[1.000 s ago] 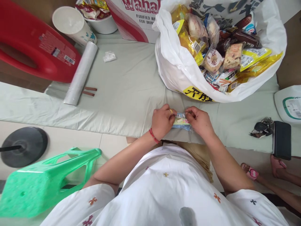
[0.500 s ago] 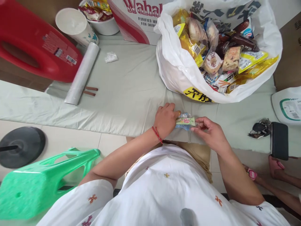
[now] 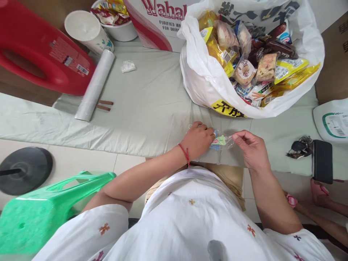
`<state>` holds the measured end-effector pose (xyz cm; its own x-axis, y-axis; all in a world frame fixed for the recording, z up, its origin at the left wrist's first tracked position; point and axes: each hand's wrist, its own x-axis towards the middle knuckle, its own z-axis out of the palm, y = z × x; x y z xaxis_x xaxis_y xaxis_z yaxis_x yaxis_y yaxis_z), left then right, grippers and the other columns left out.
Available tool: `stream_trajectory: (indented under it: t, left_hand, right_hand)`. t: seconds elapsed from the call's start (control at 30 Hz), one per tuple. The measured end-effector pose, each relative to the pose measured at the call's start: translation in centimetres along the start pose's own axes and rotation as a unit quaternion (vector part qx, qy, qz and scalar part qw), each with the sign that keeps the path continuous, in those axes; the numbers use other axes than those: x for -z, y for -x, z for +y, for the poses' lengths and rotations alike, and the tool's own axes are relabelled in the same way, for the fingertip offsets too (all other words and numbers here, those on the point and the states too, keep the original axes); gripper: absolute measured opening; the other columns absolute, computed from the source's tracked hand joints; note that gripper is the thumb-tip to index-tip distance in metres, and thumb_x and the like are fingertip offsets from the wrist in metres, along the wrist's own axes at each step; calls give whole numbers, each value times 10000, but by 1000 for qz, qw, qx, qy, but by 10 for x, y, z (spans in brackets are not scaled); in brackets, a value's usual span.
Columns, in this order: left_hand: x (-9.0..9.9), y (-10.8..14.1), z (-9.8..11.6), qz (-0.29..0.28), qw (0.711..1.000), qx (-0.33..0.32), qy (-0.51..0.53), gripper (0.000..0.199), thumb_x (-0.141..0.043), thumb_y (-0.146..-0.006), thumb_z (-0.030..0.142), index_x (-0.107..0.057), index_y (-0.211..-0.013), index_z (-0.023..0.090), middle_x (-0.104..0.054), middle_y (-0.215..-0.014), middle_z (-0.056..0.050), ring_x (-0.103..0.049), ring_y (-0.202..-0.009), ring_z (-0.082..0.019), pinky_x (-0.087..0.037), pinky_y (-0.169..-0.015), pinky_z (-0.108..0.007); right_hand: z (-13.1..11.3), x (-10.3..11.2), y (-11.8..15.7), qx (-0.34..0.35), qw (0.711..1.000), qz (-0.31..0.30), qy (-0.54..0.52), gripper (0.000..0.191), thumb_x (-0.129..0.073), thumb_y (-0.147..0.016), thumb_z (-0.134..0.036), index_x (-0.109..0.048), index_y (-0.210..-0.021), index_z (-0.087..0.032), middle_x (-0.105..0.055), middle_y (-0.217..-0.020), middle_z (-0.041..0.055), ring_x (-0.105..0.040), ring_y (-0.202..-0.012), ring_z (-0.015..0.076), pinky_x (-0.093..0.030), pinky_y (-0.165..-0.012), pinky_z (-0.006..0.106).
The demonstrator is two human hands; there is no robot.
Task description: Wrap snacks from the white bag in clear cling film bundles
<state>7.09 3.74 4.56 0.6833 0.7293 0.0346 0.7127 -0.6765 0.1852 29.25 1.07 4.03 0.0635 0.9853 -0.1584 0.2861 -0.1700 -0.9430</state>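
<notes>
A small clear plastic bag [image 3: 230,140] with green and blue wrapped pieces inside lies between my hands, near the table's front edge. My left hand [image 3: 199,139], with a red string on its wrist, is closed over the bag's left part and hides much of it. The green packet [image 3: 219,140] shows just beyond its fingers. My right hand [image 3: 249,145] pinches the bag's clear right end between thumb and forefinger. Behind the hands stands a white plastic bag [image 3: 201,79] full of wrapped snacks.
On the cloth-covered table [image 3: 141,108] lie a plastic roll [image 3: 95,85], two brown strips, keys [image 3: 299,148] and a black phone [image 3: 322,161]. A red jug [image 3: 73,61], cups and a carton stand behind. A green stool [image 3: 35,214] is on the floor; another person's feet show right.
My left hand has moved right, covering more of the packets. My right hand has shifted slightly right and up, and the clear end of the bag now stretches further between them.
</notes>
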Motion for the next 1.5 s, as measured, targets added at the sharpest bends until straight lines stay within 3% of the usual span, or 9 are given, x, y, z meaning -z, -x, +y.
stream_trajectory:
  t: [0.23, 0.5, 0.63, 0.8, 1.0, 1.13, 1.23, 1.33, 1.5]
  left_hand:
    - [-13, 6, -4, 48, 998, 0, 46, 287, -453, -999, 133, -734, -1036, 174, -745, -1084, -114, -665, -989, -258, -468, -923, -427]
    - [-16, 13, -2, 131, 969, 91, 188, 331, -431, -1004, 236, -753, -1073, 203, -774, -1068, -73, -702, -928, -209, -524, -820, -353]
    - [-6, 7, 4, 92, 976, 74, 180, 341, -505, -1035, 431, -763, -1148, 239, -767, -1148, -65, -680, -1017, -233, -495, -839, -382]
    - [-1, -6, 3, -15, 986, 76, 147, 293, -523, -1046, 356, -782, -973, 240, -757, -1130, -56, -607, -1094, -259, -441, -825, -392]
    - [7, -22, 7, -63, 984, 100, 132, 270, -538, -1020, 301, -759, -891, 214, -729, -1119, -59, -588, -1098, -279, -425, -793, -395]
    - [9, -24, 8, -77, 981, 112, 142, 251, -551, -1007, 302, -763, -902, 217, -714, -1144, -63, -593, -1104, -288, -439, -809, -405]
    - [9, -25, 6, -80, 975, 130, 164, 188, -600, -977, 295, -764, -916, 225, -703, -1160, -60, -592, -1133, -300, -454, -857, -416]
    - [11, -25, 4, -85, 963, 159, 198, 110, -667, -938, 299, -747, -968, 230, -679, -1175, -66, -613, -1115, -285, -472, -865, -391]
    - [15, -25, 4, -76, 951, 204, 220, 284, -699, -921, 297, -622, -1183, 218, -655, -1191, -75, -659, -1014, -245, -495, -774, -347]
  right_hand:
    - [23, -16, -14, 97, 964, 77, 237, 242, -599, -919, -400, -639, -765, -216, -577, -812, 25, -541, -715, 179, -434, -718, 345]
    - [20, -26, -11, 96, 954, 65, 275, 259, -607, -920, -397, -624, -736, -214, -572, -803, 14, -541, -702, 169, -410, -671, 311]
    - [20, -23, -11, 100, 954, 61, 277, 261, -611, -917, -386, -624, -724, -212, -560, -783, 7, -536, -693, 164, -401, -673, 310]
    - [22, -15, -16, 97, 959, 94, 251, 262, -610, -930, -402, -656, -759, -209, -571, -788, 11, -539, -686, 166, -438, -697, 323]
    - [28, -12, -22, 130, 904, 75, 400, 280, -583, -980, -442, -722, -966, -200, -650, -1025, 123, -547, -1021, 301, -458, -822, 412]
    - [32, -2, -21, 196, 910, 27, 365, 328, -602, -984, -432, -708, -1162, -178, -646, -1190, 160, -537, -1158, 317, -431, -1016, 501]
    - [31, 4, -18, 217, 910, -28, 352, 192, -660, -934, -362, -714, -1018, -197, -639, -1247, 157, -519, -1234, 332, -396, -1073, 527]
    - [24, 6, -17, 203, 930, -43, 305, 110, -610, -943, -295, -674, -898, -219, -679, -1146, 116, -572, -1157, 298, -429, -1024, 487]
    - [9, -3, -13, 80, 980, -60, 174, 151, -589, -968, -372, -611, -908, -235, -654, -779, -5, -581, -670, 164, -460, -680, 305]
